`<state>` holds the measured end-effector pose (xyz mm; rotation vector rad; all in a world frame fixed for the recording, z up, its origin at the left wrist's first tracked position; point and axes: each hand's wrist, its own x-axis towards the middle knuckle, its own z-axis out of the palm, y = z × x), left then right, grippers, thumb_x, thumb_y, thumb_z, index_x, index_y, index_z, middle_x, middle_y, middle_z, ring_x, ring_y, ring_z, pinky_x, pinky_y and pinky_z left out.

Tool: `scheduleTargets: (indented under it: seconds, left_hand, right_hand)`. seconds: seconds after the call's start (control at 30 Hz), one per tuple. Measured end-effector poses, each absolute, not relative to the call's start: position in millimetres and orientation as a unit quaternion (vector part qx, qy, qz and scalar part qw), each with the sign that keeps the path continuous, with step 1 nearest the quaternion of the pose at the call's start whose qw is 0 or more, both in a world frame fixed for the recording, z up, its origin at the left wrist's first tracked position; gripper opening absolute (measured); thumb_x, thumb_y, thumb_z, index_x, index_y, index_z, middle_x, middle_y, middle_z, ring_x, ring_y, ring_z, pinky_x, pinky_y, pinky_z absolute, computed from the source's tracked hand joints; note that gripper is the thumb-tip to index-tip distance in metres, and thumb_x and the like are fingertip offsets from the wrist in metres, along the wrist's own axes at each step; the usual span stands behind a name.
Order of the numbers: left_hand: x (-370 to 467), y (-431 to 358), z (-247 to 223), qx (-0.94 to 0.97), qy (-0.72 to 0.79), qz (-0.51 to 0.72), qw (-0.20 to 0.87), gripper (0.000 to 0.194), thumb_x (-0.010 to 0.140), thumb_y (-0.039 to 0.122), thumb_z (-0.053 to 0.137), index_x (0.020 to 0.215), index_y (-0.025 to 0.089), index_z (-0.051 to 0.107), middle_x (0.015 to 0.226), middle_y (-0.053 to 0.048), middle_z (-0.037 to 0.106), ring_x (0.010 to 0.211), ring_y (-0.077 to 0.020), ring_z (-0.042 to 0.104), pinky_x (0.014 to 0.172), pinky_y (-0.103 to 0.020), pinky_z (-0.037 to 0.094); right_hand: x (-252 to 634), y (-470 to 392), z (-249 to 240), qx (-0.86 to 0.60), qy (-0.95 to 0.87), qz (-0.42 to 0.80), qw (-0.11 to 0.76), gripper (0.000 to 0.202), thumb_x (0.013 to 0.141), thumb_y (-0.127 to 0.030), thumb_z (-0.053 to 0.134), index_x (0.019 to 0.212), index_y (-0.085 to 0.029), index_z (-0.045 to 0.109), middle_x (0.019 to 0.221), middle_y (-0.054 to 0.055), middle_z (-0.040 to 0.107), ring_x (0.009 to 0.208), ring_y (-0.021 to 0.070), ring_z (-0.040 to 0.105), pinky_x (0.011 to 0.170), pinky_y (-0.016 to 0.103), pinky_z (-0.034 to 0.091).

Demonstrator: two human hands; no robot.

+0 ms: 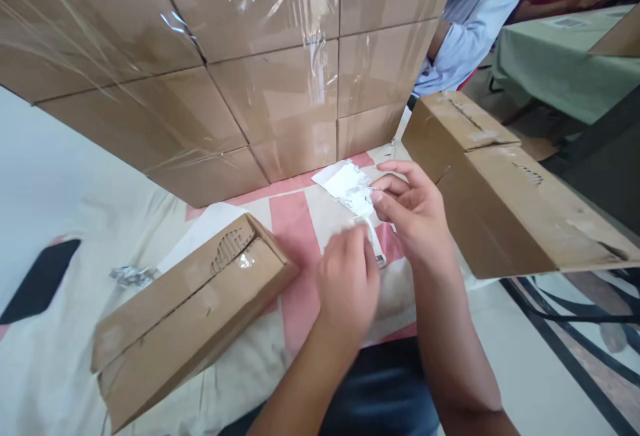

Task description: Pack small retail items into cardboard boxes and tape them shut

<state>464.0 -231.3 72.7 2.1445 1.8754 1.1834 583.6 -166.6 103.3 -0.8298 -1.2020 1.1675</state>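
Right fingers [393,208] pinching a tiny piece [371,195] – white paper [343,183] just beyond – left fingers [350,253] curled by a white strip [375,241], can't tell if they're pinching anything.

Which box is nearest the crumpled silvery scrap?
The lone box at lower left; unlike the wrapped stack and the cardboard at right, it has the scrap right beside it.

Fairly bright, pale light here, with white glare streaking the plastic wrap [320,43] over the boxes. Softer shadow falls beside the near box [190,329]. The left hand [349,276] is smeared by motion blur, the right hand [413,213] crisper; the floor corner looks stretched, and the upper-right background is dimmer.
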Motion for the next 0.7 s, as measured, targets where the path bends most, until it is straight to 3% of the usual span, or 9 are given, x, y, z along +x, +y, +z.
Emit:
scheduleTargets:
  seconds: [0.03,0.1,0.17,0.2,0.3,0.53,0.7]
  left_hand:
    - [447,-257,75,0.726,0.553,0.407,-0.012,0.016,0.094,0.014,0.054,0.102,0.025,0.062,0.088,0.000,0.075,0.080,-0.0183,0.070,0.072,-0.030,0.048]
    - [398,-296,80,0.749,0.524,0.379,-0.142,0.027,0.088,0.023,0.066,0.114,0.026,0.063,0.102,-0.003,0.077,0.094,-0.0240,0.071,0.090,-0.039,0.050]
    - [340,-315,86,0.676,0.652,0.261,-0.223,0.067,0.084,0.046,0.073,0.144,0.025,0.051,0.140,-0.014,0.063,0.128,-0.0384,0.060,0.111,-0.057,0.038]
    - [310,-319,88,0.673,0.683,0.197,-0.207,0.082,0.085,0.057,0.068,0.155,0.026,0.039,0.155,-0.015,0.050,0.140,-0.0435,0.049,0.116,-0.064,0.030]
    - [239,-323,92,0.741,0.657,0.097,-0.098,0.088,0.092,0.071,0.048,0.163,0.028,0.022,0.166,-0.012,0.034,0.150,-0.0429,0.035,0.117,-0.064,0.033]
    - [195,-339,91,0.810,0.581,0.054,-0.061,0.086,0.090,0.060,0.058,0.163,0.033,0.022,0.168,-0.006,0.030,0.153,-0.0386,0.032,0.125,-0.059,0.026]
    - [204,-334,93,0.791,0.606,0.080,-0.035,0.088,0.080,0.059,0.062,0.160,0.046,0.025,0.166,0.006,0.032,0.149,-0.0394,0.039,0.124,-0.059,0.028]
  right_hand:
    - [575,-174,103,-0.355,-0.507,0.522,0.587,0.036,0.080,-0.032,0.081,0.109,-0.026,0.061,0.082,-0.002,0.064,0.064,0.0116,0.053,0.056,0.026,0.040]
    - [556,-185,98,-0.351,-0.492,0.566,0.561,0.033,0.081,-0.030,0.079,0.109,-0.025,0.060,0.080,-0.003,0.064,0.065,0.0112,0.054,0.060,0.026,0.041]
    - [534,-190,87,-0.346,-0.485,0.607,0.526,0.031,0.082,-0.027,0.075,0.108,-0.024,0.059,0.077,-0.005,0.063,0.066,0.0109,0.054,0.063,0.026,0.042]
    - [523,-192,80,-0.344,-0.481,0.627,0.507,0.030,0.081,-0.025,0.074,0.107,-0.023,0.058,0.075,-0.005,0.063,0.066,0.0109,0.055,0.064,0.026,0.041]
    - [496,-196,55,-0.343,-0.465,0.671,0.464,0.028,0.078,-0.020,0.072,0.102,-0.022,0.056,0.072,-0.007,0.061,0.067,0.0109,0.056,0.068,0.026,0.042]
    - [478,-214,13,-0.344,-0.412,0.739,0.407,0.030,0.073,-0.023,0.078,0.092,-0.021,0.055,0.075,-0.005,0.067,0.075,0.0133,0.064,0.080,0.030,0.048]
    - [469,-223,11,-0.320,-0.366,0.780,0.394,0.042,0.067,-0.028,0.088,0.079,-0.022,0.048,0.075,-0.005,0.068,0.076,0.0137,0.067,0.078,0.029,0.049]
